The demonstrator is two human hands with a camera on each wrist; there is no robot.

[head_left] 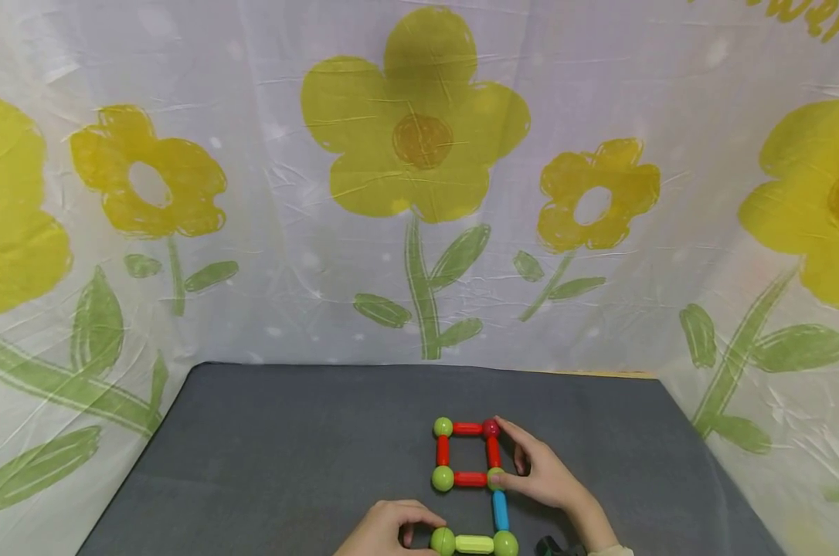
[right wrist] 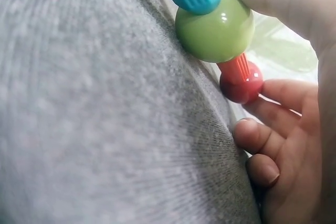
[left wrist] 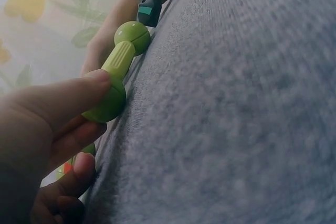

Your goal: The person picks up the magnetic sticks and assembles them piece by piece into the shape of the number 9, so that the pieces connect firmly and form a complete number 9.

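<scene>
A ball-and-rod toy figure lies on the dark cloth. Its upper part is a square of red rods with green balls and one red ball at the corners. A blue rod runs from the square's near right green ball to another green ball. From there a yellow-green rod leads left to an end ball, also green. My left hand pinches this end ball. My right hand grips the square's right side, thumb at the near green ball and index finger at the red one.
Dark grey cloth covers the table. A pale curtain printed with yellow flowers hangs behind it and at both sides. A black device sits by the right wrist; the left wrist view shows it with a teal patch.
</scene>
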